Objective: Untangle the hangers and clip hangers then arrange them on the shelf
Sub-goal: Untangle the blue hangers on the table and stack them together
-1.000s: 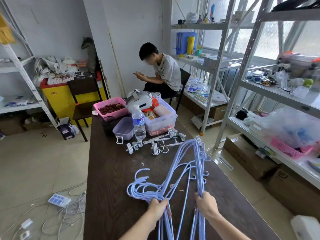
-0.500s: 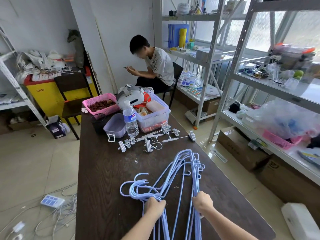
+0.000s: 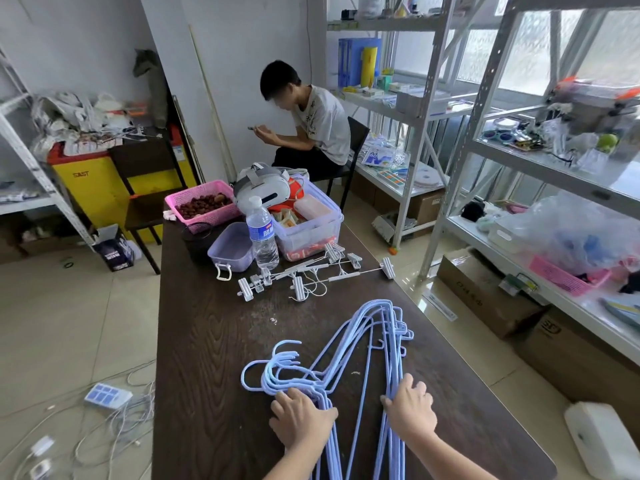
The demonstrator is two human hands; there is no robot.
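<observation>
A dark wood-grain table [image 3: 214,358] carries pale blue hangers [image 3: 363,344] near, white clip hangers [image 3: 311,275] farther on, and at the far end a water bottle [image 3: 261,233], pink basket [image 3: 202,206], lilac tub [image 3: 232,247] and clear bin [image 3: 308,230].

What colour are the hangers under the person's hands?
Pale lavender-blue; the hangers show best in the head view, the only one.

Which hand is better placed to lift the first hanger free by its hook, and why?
Probably the left hand: it rests where the blue hangers gather below their hooks. The right hand grips the straight bars, away from the hooks.
</observation>
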